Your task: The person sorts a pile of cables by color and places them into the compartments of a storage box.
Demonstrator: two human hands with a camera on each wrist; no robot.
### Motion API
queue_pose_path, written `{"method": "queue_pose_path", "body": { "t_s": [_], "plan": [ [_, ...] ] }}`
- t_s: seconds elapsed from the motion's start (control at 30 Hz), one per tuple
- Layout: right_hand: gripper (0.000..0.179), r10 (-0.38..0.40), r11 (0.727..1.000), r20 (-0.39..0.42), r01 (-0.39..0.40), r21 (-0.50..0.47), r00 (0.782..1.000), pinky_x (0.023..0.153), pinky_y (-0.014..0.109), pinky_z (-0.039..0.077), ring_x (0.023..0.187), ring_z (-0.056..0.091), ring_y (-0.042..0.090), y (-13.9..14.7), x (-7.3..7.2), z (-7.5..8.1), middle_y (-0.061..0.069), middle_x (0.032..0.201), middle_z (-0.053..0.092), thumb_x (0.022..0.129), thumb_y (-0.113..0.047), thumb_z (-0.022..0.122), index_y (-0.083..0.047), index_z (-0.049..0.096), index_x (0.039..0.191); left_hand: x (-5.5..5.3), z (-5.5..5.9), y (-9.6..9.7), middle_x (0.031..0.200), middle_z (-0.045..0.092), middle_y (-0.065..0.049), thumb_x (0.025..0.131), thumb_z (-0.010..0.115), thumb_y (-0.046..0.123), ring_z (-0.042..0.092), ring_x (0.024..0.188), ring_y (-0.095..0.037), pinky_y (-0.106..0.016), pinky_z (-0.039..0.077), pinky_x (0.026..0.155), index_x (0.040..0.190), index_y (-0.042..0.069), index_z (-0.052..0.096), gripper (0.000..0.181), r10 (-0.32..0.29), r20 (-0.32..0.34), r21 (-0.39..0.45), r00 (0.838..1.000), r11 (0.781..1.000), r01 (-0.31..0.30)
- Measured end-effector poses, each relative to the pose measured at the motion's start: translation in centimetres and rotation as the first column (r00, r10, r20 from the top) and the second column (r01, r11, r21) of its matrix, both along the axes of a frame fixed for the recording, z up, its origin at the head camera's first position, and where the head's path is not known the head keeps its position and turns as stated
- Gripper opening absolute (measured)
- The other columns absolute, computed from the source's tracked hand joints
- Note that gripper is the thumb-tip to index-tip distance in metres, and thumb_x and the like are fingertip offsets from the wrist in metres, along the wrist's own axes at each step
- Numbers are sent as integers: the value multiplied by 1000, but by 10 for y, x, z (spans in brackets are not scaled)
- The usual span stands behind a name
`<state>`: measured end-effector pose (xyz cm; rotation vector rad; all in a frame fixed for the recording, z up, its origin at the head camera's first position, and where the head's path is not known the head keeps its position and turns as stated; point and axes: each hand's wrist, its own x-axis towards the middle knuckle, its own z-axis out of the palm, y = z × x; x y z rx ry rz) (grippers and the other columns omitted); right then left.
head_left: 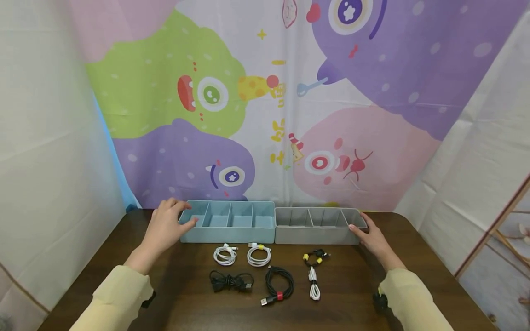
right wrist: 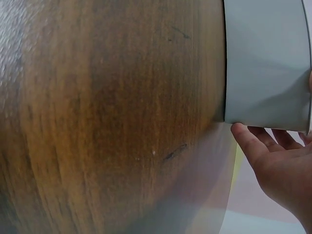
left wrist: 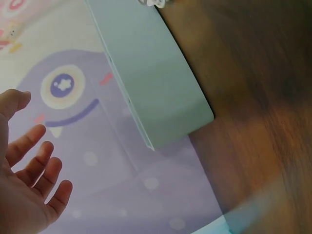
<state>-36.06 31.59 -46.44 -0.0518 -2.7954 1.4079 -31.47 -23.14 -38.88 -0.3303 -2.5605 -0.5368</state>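
Observation:
A light blue divided storage box and a grey divided storage box stand end to end along the back of the table. Beside the blue box's left end is my left hand, thumb and fingers spread apart. The left wrist view shows that hand with loosely bent fingers, holding nothing, clear of the blue box. My right hand grips the grey box's right end, thumb at the front rim. In the right wrist view its fingertips touch the end wall of the grey box.
In front of the boxes lie two white coiled cables, a black bundled cable, a black cable with a red tie, a small black cable with yellow ties and a white bundled cable. A cartoon curtain hangs behind.

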Motion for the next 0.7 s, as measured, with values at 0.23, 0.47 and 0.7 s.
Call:
{"method": "queue_pose_path", "body": {
  "t_s": [0.23, 0.47, 0.7],
  "plan": [
    [81, 0, 1000, -22, 0, -19, 1000, 68, 24, 46, 90, 52, 25, -1, -1, -2, 29, 129, 41, 94, -41, 56, -4, 12, 150, 14, -1, 7, 104, 59, -16, 81, 72, 30, 48, 92, -34, -51, 36, 77, 103, 5, 67, 34, 7, -1, 17, 1000, 1000, -7],
    [76, 0, 999, -46, -2, -50, 999, 61, 23, 42, 73, 47, 17, -1, -2, -1, 24, 117, 46, 95, -34, 56, -4, 14, 150, 28, -5, 14, 103, 58, -13, 80, 74, 29, 47, 98, -35, -52, 35, 80, 103, 6, 67, 33, 9, -7, 62, 1000, 998, -9],
    [78, 0, 999, -44, -2, -54, 999, 60, 23, 41, 72, 45, 14, 1, -4, -3, 23, 116, 45, 94, -37, 56, -4, 12, 150, 40, -9, 19, 106, 58, -15, 78, 75, 27, 47, 101, -35, -54, 34, 82, 104, 7, 68, 33, 4, -24, 78, 1000, 997, -2]
  ]
}}
